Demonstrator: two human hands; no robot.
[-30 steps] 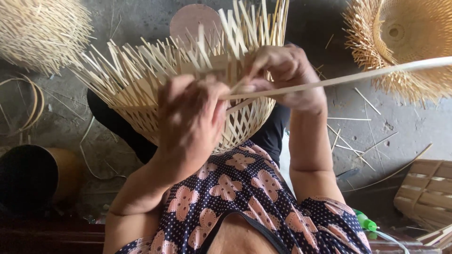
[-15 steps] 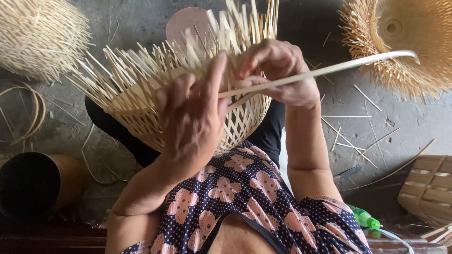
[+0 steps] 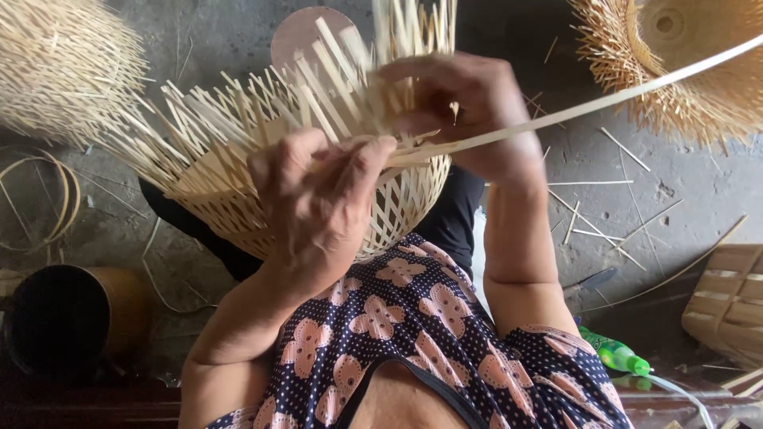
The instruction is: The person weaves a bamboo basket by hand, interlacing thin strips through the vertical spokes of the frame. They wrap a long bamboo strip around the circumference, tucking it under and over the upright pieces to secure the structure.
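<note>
A half-woven bamboo basket (image 3: 238, 199) rests on my lap, its loose upright strips fanning out to the left and top. My left hand (image 3: 318, 202) lies over the basket's rim, fingers pressing the weave. My right hand (image 3: 469, 111) grips the rim on the right side and pinches a long flat bamboo strip (image 3: 604, 99). The strip runs from the rim out to the upper right edge of the view.
A finished bristly basket (image 3: 63, 63) lies top left, another (image 3: 683, 56) top right. Bamboo hoops (image 3: 56, 199) lie at left above a dark round pot (image 3: 71, 318). A woven tray (image 3: 727, 302) and a green bottle (image 3: 616, 353) sit at right. Offcuts litter the concrete floor.
The long strip has swung upward at its far end and been drawn tighter along the rim. My left hand shifted slightly right on the basket; the basket turned a little.
</note>
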